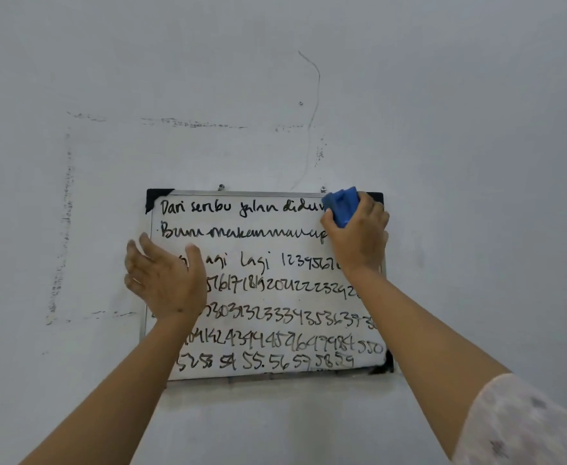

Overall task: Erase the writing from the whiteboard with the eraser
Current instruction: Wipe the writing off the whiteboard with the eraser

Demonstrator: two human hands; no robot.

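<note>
A small whiteboard [275, 243] with a silver frame and black corners hangs on the wall, covered in several lines of black handwriting and numbers. My right hand [359, 236] grips a blue eraser [341, 207] and presses it against the board's top right corner, at the end of the first line. My left hand [164, 276] is open, fingers spread, held at the board's left edge over the start of the third and fourth lines. Both hands hide some of the writing.
The wall [275, 95] around the board is pale grey, with scuff marks tracing a larger rectangle to the left and above. A thin dark crack line [315, 105] runs up from the board's top hooks.
</note>
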